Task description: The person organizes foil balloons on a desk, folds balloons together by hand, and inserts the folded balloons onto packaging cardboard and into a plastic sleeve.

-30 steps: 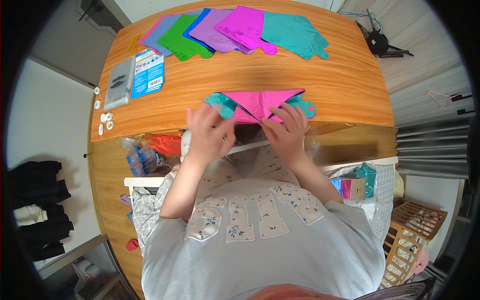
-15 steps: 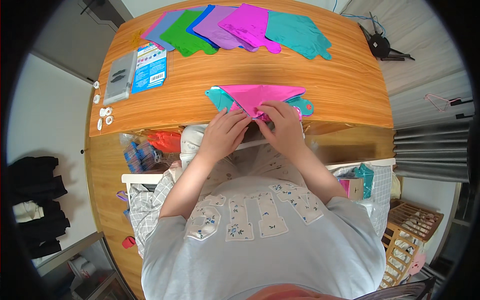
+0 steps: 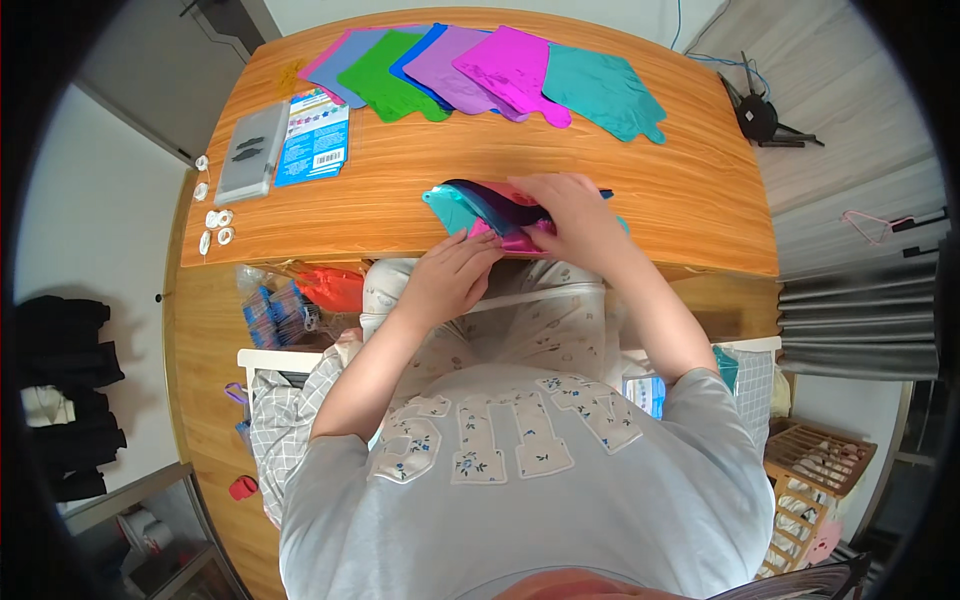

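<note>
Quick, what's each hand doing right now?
Left hand: touching the foil, grip unclear.
Right hand: curled over the foil; firm hold can't be told.

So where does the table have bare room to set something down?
Right side of the table, between the teal sheet, black device and right hand: a wide patch. Another lies between the rolls and the foil. A strip runs between foil and sheets. Crowded: the far side, with overlapping sheets, and the left end, with case, blue card and rolls.
</note>
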Available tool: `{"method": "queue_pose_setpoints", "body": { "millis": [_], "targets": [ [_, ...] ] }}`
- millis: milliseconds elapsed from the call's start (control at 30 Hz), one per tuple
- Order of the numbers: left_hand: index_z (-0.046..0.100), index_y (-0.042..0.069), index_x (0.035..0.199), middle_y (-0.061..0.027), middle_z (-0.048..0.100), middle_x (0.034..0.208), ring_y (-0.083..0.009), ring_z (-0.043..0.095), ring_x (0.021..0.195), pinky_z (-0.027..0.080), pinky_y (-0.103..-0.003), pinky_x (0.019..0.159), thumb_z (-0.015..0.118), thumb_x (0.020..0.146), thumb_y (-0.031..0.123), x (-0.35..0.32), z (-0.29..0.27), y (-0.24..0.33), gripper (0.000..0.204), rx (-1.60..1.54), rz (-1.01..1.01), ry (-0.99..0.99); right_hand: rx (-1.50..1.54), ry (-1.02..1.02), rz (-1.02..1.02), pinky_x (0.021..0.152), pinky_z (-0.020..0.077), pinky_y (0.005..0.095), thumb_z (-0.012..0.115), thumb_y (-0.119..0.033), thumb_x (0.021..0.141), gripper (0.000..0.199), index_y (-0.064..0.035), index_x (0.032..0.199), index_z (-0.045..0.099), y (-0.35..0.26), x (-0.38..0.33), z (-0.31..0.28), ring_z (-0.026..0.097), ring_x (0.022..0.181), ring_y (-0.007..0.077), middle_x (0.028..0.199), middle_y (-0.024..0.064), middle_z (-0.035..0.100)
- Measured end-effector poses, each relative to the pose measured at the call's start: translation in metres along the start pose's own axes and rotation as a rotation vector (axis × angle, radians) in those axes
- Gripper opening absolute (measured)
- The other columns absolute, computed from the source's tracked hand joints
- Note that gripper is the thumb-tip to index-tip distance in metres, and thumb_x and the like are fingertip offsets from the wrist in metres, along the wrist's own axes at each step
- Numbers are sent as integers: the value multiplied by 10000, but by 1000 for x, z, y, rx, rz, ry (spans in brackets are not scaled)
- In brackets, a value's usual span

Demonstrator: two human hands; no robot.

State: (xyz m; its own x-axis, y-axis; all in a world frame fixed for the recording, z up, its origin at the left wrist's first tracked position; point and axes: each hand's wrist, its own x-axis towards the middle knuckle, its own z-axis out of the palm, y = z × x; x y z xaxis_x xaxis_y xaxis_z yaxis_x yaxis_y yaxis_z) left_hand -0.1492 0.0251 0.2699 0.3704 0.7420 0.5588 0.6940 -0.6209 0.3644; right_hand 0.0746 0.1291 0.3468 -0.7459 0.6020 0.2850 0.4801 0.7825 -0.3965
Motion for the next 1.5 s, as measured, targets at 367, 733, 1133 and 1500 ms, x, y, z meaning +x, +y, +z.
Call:
{"method": "queue_pose_setpoints", "body": {
  "millis": [367, 733, 1133, 1500],
  "targets": [
    [618, 76, 1232, -108, 649, 1295, -260, 614, 1219, 478, -443, 1068, 668, 843, 69, -9, -26, 1, 392, -54, 6, -74, 129, -130, -70, 1030, 465, 439, 806, -194, 792, 763, -97, 1469, 469, -4, 41, -27, 589, 1211, 359, 1346, 167, 608],
    [574, 93, 1322, -127, 588, 1386, -289, 603, 1227, 475, -443, 1071, 668, 858, 96, -4, -33, 0, 473, -19, 64, -125, 12, -80, -47, 1000, 487, 428, 780, -146, 801, 786, -87, 1495, 416, -14, 28, -11, 586, 1215, 377, 1330, 186, 606],
    [607, 111, 1309, -71, 614, 1363, -260, 600, 1240, 484, -437, 1056, 688, 839, 91, -1, -29, 4, 477, 1, 84, -155, 151, -162, 320, 807, 531, 329, 753, -133, 813, 375, -22, 1161, 665, 80, 115, 11, 677, 920, 189, 1042, 93, 720],
    [618, 105, 1287, -55, 626, 1315, -258, 593, 1203, 492, -418, 1004, 706, 822, 112, -2, -37, 0, 473, -8, 101, -117, -85, -13, 166, 726, 553, 375, 713, -89, 818, 117, -67, 920, 766, 49, 116, 10, 707, 802, 264, 862, 125, 738]
  ]
}}
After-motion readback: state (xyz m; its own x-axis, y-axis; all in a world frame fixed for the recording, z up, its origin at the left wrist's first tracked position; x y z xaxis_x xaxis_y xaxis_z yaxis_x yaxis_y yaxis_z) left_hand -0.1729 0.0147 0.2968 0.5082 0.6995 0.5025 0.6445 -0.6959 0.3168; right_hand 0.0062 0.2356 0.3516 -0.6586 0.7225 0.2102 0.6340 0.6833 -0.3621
